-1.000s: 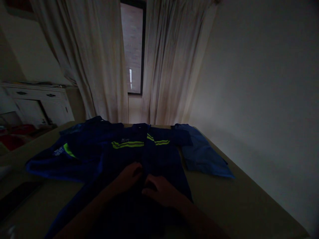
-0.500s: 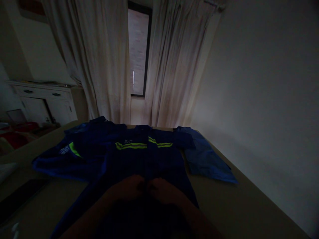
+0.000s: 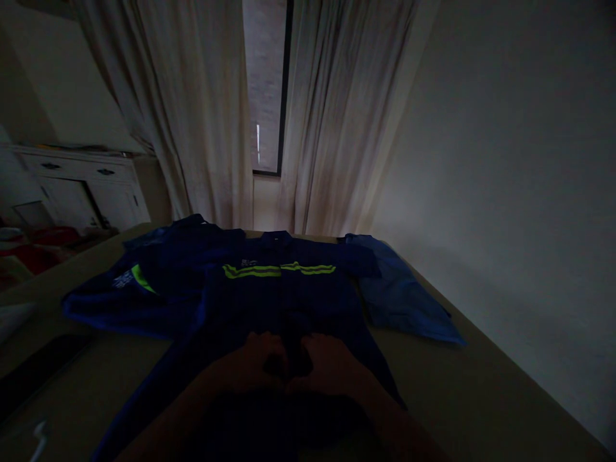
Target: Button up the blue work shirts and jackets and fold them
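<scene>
A dark blue work shirt with yellow-green reflective stripes across the chest lies spread out in front of me, its collar toward the window. Over its lower front, my left hand has its fingers curled on the cloth near the middle seam. Close beside it, my right hand also grips the shirt's front edge, the thumbs nearly meeting. Dim light hides the fingertips and any button between them.
Another dark blue garment with a green stripe lies to the left. A lighter blue garment is on the right by the wall. A long dark object and a white hook-shaped item rest on the table surface.
Both hands have stayed at the shirt's front seam, their grip shifting and lifting the cloth between them. The chest stripes now line up differently at the seam. My view has tilted slightly down.
</scene>
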Tool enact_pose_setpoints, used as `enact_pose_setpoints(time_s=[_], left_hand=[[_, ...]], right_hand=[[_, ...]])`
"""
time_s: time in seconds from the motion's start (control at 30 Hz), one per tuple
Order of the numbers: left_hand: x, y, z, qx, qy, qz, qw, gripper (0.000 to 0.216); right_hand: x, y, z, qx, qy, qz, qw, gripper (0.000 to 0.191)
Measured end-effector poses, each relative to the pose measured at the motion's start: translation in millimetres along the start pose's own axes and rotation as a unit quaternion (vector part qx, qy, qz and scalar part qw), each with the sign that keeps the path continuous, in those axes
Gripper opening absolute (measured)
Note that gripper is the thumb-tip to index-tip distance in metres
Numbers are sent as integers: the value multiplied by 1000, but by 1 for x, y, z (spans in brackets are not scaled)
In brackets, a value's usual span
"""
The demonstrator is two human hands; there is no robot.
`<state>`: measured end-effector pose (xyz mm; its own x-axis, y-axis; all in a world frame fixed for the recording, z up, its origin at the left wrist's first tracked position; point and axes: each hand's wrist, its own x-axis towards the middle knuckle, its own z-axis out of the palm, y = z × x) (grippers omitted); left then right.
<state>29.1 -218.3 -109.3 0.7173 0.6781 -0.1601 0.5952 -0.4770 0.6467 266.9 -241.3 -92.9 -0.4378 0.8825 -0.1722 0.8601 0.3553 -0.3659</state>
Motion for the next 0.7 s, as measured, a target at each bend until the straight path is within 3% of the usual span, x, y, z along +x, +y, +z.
enact_pose_setpoints(time_s=[0.13, 0.4, 0.53, 0.6, 0.7], left_hand=[[1, 4, 3, 12, -7, 3, 1000, 23], [0, 7, 3, 35, -6, -24, 999, 19], [11, 14, 10, 94, 5, -75, 993, 19], [17, 13, 17, 122, 26, -85, 989, 29], [20, 7, 27, 118, 94, -65, 986, 41]], right_hand=[[-3, -8, 2, -29, -7, -1, 1000, 71], [2, -9, 3, -41, -28, -13, 999, 29], [9, -5, 6, 20, -35, -69, 997, 16], [12, -3, 8, 53, -9, -88, 995, 15], [15, -2, 13, 37, 75, -50, 995, 15]])
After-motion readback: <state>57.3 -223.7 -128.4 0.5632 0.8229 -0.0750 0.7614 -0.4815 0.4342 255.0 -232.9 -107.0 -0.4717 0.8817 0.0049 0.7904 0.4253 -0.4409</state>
